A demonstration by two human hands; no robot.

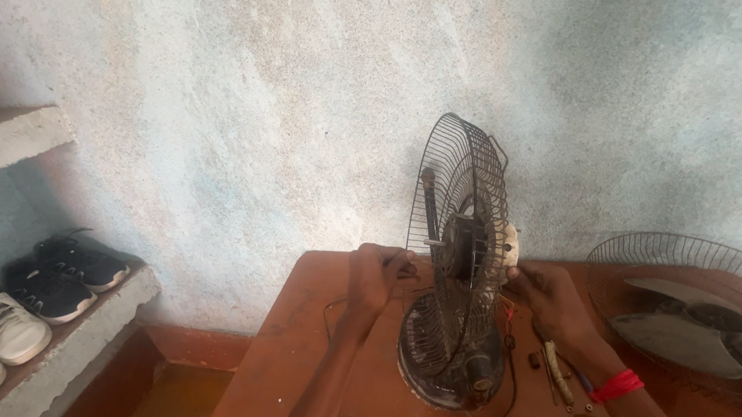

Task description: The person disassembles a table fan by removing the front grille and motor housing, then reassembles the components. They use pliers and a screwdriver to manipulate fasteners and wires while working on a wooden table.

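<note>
While my left hand [375, 280] grips the wire guard [455, 201] and my right hand [544, 296] clasps the motor [464, 245], the fan stands blade-less at the desk's [286, 359] far edge.

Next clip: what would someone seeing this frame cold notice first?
At centre, a dusty table fan stands on a reddish table, its wire rear guard rising against the pale wall. The left hand grips the guard's edge and the right hand holds the fan's motor side. A second fan guard with blades lies at right, and shoes sit on a shelf at left.
</note>
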